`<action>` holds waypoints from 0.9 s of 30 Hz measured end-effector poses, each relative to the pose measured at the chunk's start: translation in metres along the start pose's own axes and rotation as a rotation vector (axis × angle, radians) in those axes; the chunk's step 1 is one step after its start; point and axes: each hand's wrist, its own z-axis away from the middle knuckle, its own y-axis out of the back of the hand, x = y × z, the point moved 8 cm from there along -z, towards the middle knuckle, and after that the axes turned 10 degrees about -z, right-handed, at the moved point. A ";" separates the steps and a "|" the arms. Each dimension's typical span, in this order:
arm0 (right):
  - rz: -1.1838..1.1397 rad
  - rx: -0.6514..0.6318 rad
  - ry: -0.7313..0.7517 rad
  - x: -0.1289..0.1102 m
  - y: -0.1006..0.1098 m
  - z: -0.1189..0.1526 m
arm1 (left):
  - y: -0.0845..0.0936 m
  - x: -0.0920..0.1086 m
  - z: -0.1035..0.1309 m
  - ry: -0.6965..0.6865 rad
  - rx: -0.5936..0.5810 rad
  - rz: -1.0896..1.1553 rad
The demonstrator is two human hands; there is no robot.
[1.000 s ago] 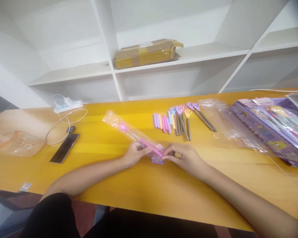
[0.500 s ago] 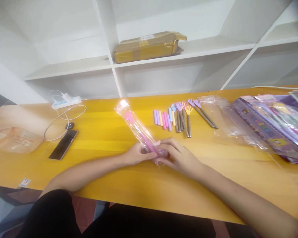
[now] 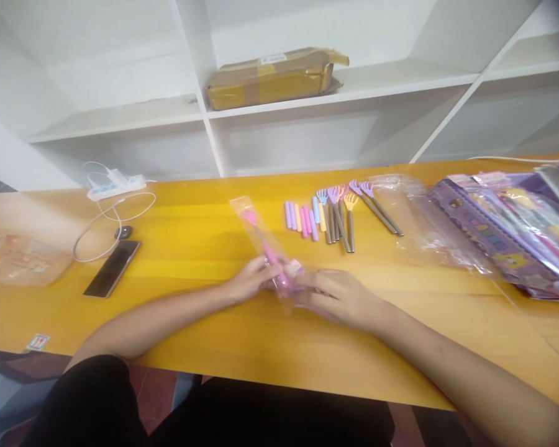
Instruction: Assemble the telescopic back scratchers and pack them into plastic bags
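A pink back scratcher [image 3: 269, 251] lies inside a long clear plastic bag [image 3: 242, 205], slanting over the middle of the table. My left hand [image 3: 254, 277] is closed around the bagged scratcher near its lower end, thumb on top. At the bag's lower right edge, my right hand [image 3: 338, 295] has its fingers pressed together on the plastic; motion smears the fingertips. A small white label [image 3: 294, 267] shows between the hands. Beyond them lie several loose back scratchers with metal rods [image 3: 345, 226] and claw-shaped heads, beside several short coloured handle pieces [image 3: 305, 221].
On the right, a purple printed box [image 3: 475, 226] holds packaged items, with clear plastic bags [image 3: 414, 205] beside it. To the left are a phone [image 3: 112, 269], a mouse [image 3: 123, 232], a power strip [image 3: 116, 186] and an orange bag [image 3: 23, 261]. A taped carton [image 3: 270, 81] sits on the shelf.
The bagged scratcher's lower end has shifted slightly left, and its bag has swung a little more upright. My right hand has moved slightly right. The whole view has shifted slightly.
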 end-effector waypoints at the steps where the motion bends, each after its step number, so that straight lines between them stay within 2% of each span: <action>1: 0.036 0.023 0.083 -0.004 0.000 0.001 | -0.003 0.002 0.000 0.001 -0.027 -0.032; 3: 0.105 0.082 0.221 -0.010 -0.001 0.003 | -0.009 0.006 0.001 -0.010 -0.088 -0.110; 5: 0.124 0.135 0.258 -0.010 -0.001 0.004 | -0.012 0.007 0.002 -0.012 -0.121 -0.159; 11: -0.020 0.206 0.083 0.006 -0.001 -0.001 | -0.012 0.003 0.005 0.000 -0.166 -0.190; 17: -0.084 0.237 0.028 0.009 0.000 -0.001 | -0.016 0.003 0.005 -0.034 -0.230 -0.197; 23: -0.109 0.242 -0.003 0.014 -0.001 0.000 | -0.015 -0.003 0.005 0.006 -0.178 -0.335; 27: -0.109 0.287 -0.055 0.020 0.001 0.002 | -0.015 -0.001 0.006 0.033 -0.170 -0.330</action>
